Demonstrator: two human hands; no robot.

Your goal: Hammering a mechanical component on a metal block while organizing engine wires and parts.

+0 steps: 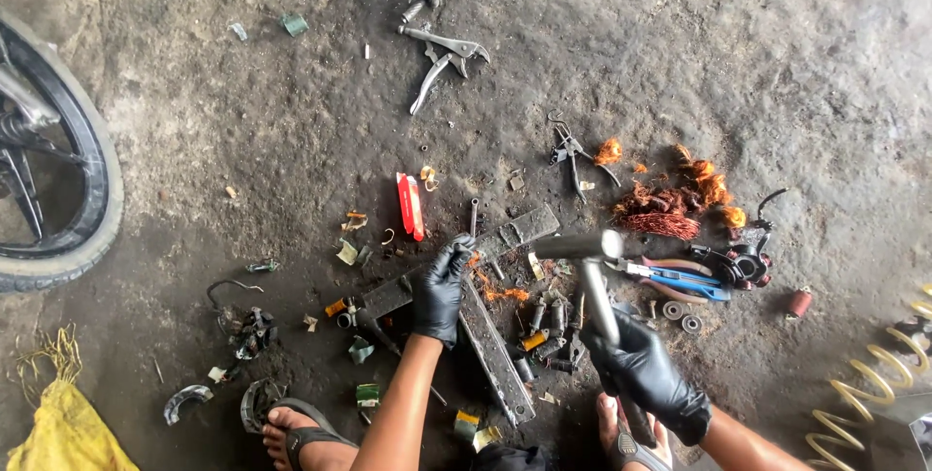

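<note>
Both my hands wear black gloves. My left hand (442,286) pinches a small part against the crossed flat metal bars (497,354) lying on the ground. My right hand (646,374) grips the handle of a steel hammer (582,248), whose head hangs just right of my left fingertips, above the bars. Orange copper wire bits (505,293) lie by the bars. Small cylinders (544,325) are scattered between my two hands.
A pile of copper wire (670,209), blue-handled pliers (680,282) and a black part (743,262) lie to the right. Locking pliers (442,58) lie at the top, a red packet (411,206) mid-floor. A wheel (58,160) stands at left, a yellow coil (874,393) at right. My sandalled feet show at the bottom edge.
</note>
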